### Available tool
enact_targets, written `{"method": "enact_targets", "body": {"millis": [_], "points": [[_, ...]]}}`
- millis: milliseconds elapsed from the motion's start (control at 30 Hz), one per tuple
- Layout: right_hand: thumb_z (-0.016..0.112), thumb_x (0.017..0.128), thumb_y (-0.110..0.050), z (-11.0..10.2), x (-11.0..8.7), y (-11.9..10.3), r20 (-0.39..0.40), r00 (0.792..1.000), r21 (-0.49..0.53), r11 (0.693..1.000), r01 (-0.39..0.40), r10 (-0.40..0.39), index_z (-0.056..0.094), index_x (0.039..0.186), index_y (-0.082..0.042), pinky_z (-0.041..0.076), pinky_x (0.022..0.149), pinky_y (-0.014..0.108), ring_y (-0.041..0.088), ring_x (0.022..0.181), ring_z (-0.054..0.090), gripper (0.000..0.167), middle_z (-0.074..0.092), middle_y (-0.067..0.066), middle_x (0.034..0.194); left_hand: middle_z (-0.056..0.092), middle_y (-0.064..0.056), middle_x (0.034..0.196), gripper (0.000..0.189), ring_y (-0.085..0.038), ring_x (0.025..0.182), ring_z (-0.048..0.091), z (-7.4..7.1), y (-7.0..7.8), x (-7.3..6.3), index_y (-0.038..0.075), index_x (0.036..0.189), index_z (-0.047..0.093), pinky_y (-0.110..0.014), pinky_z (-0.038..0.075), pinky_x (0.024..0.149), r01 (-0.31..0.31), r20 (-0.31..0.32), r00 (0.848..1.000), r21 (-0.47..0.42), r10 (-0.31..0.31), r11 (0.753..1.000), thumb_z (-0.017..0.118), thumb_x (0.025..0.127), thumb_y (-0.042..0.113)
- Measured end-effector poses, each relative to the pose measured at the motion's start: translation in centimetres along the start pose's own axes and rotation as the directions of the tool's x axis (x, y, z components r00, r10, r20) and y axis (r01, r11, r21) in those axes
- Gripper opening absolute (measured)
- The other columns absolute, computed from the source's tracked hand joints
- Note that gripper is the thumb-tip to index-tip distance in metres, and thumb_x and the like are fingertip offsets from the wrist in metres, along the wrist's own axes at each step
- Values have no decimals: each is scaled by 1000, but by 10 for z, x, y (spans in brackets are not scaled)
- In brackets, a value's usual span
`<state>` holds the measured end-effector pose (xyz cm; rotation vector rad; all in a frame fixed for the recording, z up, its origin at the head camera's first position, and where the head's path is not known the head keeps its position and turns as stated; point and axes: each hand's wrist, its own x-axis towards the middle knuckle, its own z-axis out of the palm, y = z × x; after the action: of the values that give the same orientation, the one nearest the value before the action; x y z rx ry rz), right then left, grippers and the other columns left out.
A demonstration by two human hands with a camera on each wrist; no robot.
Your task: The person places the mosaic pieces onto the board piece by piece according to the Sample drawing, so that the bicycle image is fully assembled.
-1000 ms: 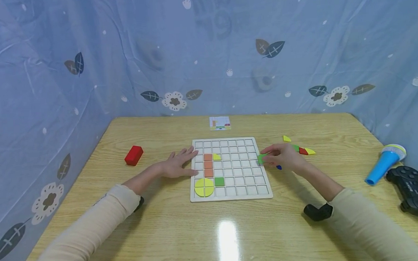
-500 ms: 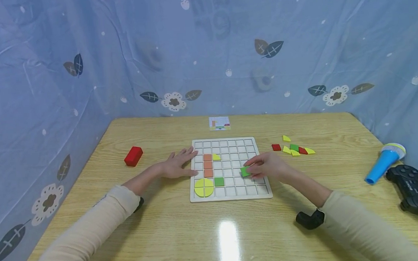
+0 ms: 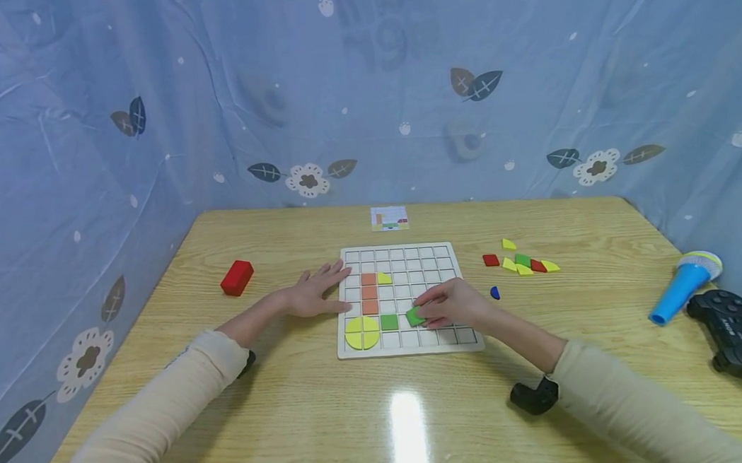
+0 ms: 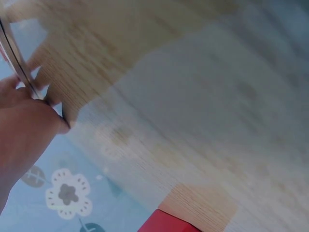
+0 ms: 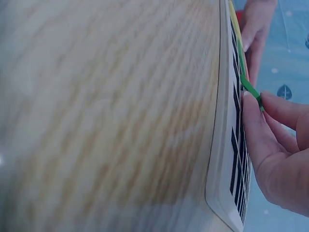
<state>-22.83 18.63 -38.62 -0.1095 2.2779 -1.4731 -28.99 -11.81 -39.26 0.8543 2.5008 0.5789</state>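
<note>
My right hand [image 3: 455, 304] pinches a green square tile [image 3: 414, 317] low over the white grid board [image 3: 410, 351], right of a green tile [image 3: 389, 322] lying in a cell. In the right wrist view the held green tile [image 5: 251, 91] tilts between thumb and fingers, one edge down by the grid. My left hand [image 3: 314, 293] rests with spread fingers on the board's left edge. On the board are a yellow circle [image 3: 355, 341] made of quarter pieces, a column of orange squares [image 3: 370, 293] and a yellow quarter piece [image 3: 384, 279].
Right of the board lie loose red, yellow and green tiles [image 3: 522, 260] and a blue half-round piece [image 3: 494, 292]. A small pattern card [image 3: 390, 218] is behind it. A red block [image 3: 237, 278] stands left; a blue microphone [image 3: 683, 287] and black game controller [image 3: 741, 336] lie far right.
My right hand has carried the green square tile leftward from the board's right edge to near the lying green tile. The left hand has stayed in place.
</note>
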Motion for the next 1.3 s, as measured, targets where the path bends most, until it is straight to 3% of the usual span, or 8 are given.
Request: {"method": "enact_targets", "body": {"millis": [533, 867, 1100, 1300], "points": [[73, 85, -11, 12, 2, -3, -26, 996, -182, 980, 82, -88, 73, 97, -3, 54, 61, 28, 15, 66, 63, 14, 67, 3, 76, -6, -7, 159, 84, -27, 143, -9, 2, -3, 2, 15, 155, 7, -52, -9, 110, 19, -2, 1000, -3, -19, 1000, 51, 94, 53], [69, 89, -15, 12, 3, -6, -27, 995, -213, 973, 83, -91, 74, 98, -4, 50, 58, 26, 13, 62, 58, 15, 67, 3, 75, -6, -4, 159, 84, -26, 143, -9, 5, -10, 6, 17, 155, 6, -52, -9, 110, 10, -8, 1000, 11, -10, 1000, 51, 94, 53], [66, 92, -18, 11, 4, -8, -2, 998, -210, 976, 59, -61, 74, 98, -4, 46, 57, 24, 13, 60, 54, 18, 64, 3, 70, -4, -12, 158, 85, -32, 143, -7, 1, -2, 2, 10, 154, 9, -56, -8, 109, -11, -11, 1000, 4, 11, 1000, 52, 94, 51], [64, 93, -20, 5, 5, -6, 57, 996, -164, 984, 70, -61, 71, 106, -1, 51, 62, 26, 15, 67, 58, 24, 66, 5, 78, -4, -12, 158, 82, -31, 143, -8, 0, 1, 0, 11, 154, 9, -56, -8, 109, -4, -8, 1000, 13, 4, 1000, 53, 95, 47]]}}
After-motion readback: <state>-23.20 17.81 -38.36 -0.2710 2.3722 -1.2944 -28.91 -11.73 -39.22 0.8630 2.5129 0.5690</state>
